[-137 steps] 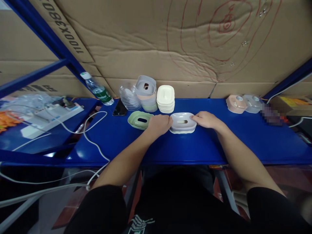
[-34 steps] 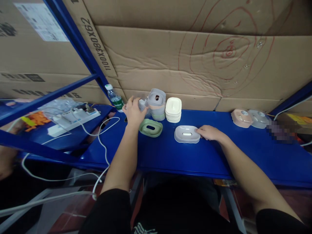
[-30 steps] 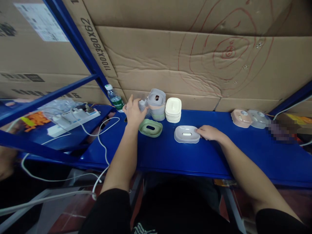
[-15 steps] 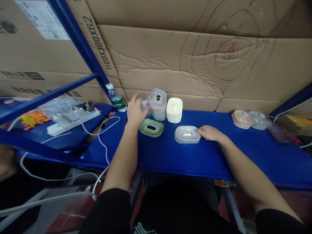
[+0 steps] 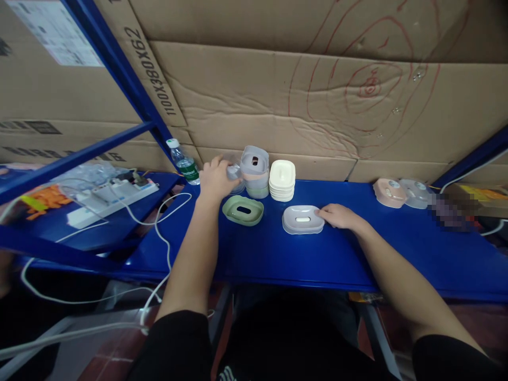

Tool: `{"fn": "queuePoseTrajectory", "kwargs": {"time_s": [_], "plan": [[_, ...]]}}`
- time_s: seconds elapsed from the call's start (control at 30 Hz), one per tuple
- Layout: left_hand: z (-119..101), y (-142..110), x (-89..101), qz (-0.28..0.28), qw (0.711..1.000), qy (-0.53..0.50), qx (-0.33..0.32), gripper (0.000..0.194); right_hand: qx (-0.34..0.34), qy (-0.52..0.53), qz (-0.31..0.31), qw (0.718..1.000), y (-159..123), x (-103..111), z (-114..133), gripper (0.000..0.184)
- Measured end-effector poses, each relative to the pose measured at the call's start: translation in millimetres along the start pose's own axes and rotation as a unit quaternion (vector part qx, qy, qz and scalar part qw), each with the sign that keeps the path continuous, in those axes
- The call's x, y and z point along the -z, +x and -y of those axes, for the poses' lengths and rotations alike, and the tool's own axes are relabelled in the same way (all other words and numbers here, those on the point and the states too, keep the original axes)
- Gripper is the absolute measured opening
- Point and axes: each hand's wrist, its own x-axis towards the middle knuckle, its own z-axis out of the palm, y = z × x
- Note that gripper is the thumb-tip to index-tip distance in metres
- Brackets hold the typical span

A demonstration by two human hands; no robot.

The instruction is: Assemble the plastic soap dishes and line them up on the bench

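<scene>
My left hand is at the back left, its fingers curled over the edge of a stack of clear plastic lids. My palm hides part of that stack. With thumb and fingers, my right hand pinches the right rim of a lavender soap-box-like dish, which lies flat on the blue table. A cream piece shows through the slot in its floor. Left of it sits a green slotted tray. Behind stand a pile of lavender, peach and green box parts and a stack of cream inserts.
A water bottle stands at the back left, near white cables and a power strip. Peach and grey boxes with clear lids sit at the right. Cardboard walls the back; a blue frame bar rises left.
Earlier both hands were at the lavender dish. My left hand has since gone back left to the clear lids; over the last second it shifts only slightly. My right hand stays at the dish.
</scene>
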Motion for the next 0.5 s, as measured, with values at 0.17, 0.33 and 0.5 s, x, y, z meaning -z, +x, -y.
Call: {"fn": "queuePoseTrajectory", "kwargs": {"time_s": [0.17, 0.33, 0.5], "plan": [[2.3, 7.1, 10.8, 0.031, 0.999, 0.035, -0.01, 0.072, 0.002, 0.006, -0.002, 1.0, 0.5, -0.7, -1.1, 0.053], [2.5, 9.2, 8.6, 0.023, 0.999, 0.04, -0.017, 0.083, -0.002, 0.004, -0.004, 1.0, 1.4, -1.7, -2.7, 0.053], [3.4, 9.2, 4.3, 0.012, 0.999, 0.025, -0.022, 0.092, 0.0, 0.002, -0.001, 1.0, 1.8, -1.7, -3.7, 0.054]]}}
